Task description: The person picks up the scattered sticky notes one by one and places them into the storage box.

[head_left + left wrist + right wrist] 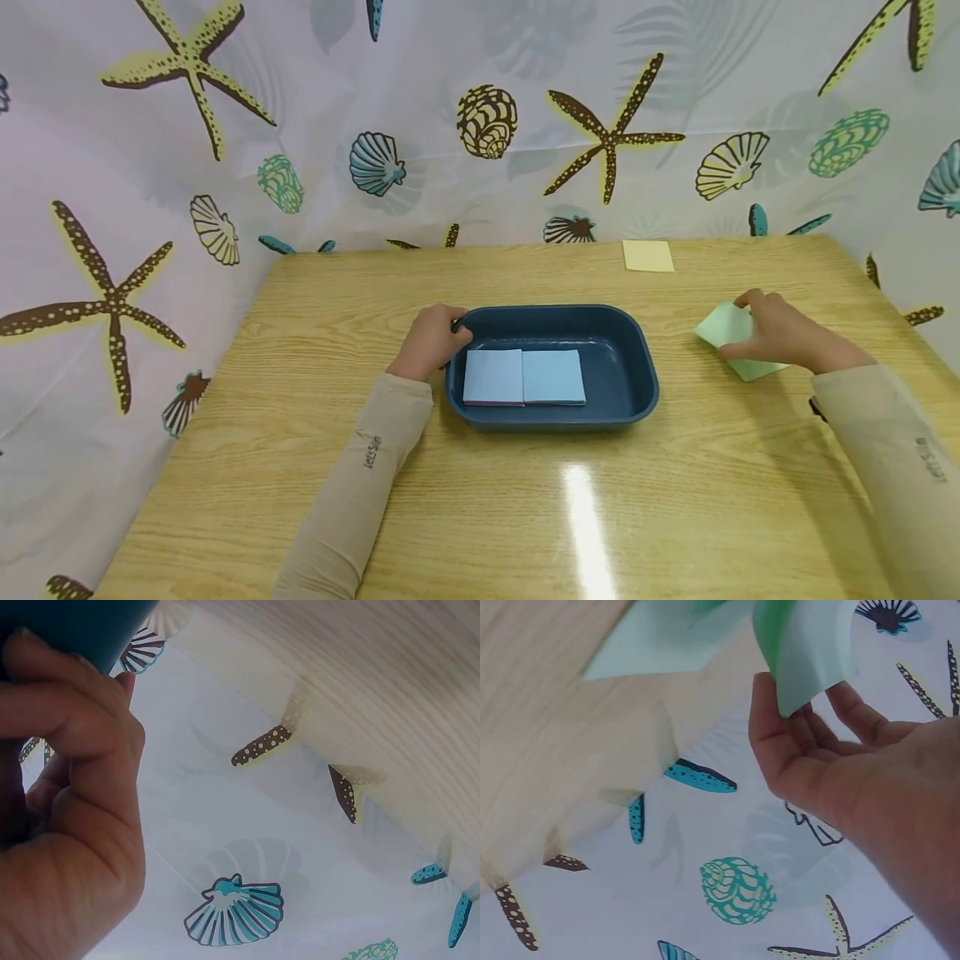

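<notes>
My left hand [429,342] grips the left rim of a dark blue plastic tub [618,367], thumb on the inside. Two stacks of square paper notes lie side by side in the tub: a left stack [492,377] with pale blue on top and a pinkish edge below, and a light blue right stack [553,377]. To the right of the tub, my right hand [787,333] pinches light green paper notes [723,323] close to the table. The right wrist view shows the green paper [814,652] bent between fingers and thumb; whether it is several sheets I cannot tell.
A pale yellow paper note [648,256] lies at the far edge of the wooden table [525,517]. Behind and beside the table hangs a white cloth [420,75] printed with shells and starfish. A small dark object [817,409] shows beside the right sleeve.
</notes>
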Demonstrator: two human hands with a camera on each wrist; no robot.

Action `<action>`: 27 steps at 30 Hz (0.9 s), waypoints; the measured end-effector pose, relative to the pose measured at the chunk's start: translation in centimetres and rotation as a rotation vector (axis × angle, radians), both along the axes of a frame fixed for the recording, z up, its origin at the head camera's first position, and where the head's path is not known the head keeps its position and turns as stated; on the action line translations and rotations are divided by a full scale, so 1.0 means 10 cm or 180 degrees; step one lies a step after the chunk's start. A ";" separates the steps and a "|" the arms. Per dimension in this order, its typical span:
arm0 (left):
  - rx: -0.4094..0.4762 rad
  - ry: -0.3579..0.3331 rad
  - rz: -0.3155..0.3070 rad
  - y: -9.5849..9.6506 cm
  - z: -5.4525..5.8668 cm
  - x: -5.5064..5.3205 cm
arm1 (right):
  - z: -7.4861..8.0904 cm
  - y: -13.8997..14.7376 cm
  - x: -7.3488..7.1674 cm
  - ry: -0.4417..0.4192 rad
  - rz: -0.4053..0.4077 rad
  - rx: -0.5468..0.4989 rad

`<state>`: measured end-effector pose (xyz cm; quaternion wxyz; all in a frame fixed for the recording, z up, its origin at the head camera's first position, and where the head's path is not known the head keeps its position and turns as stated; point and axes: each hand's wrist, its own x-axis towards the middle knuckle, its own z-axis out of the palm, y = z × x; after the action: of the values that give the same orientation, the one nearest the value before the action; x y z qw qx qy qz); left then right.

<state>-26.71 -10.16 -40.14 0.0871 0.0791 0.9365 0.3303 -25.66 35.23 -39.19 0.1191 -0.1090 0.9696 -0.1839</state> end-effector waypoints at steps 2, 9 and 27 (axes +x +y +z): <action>-0.0009 0.0024 -0.0005 0.00 0.00 0.00 | 0.06 -0.06 -0.01 0.0044 0.0023 -0.0041; -0.0037 0.0047 0.0005 0.00 0.01 0.00 | 0.35 -0.39 0.07 0.0272 0.0187 -0.0291; -0.0056 0.0025 0.0012 -0.01 0.00 -0.01 | 0.61 -1.69 0.25 0.0631 0.1591 -0.0100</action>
<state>-26.80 -10.23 -40.18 0.0834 0.0780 0.9399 0.3218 -23.16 18.30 -33.10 0.0636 -0.3643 0.9166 -0.1523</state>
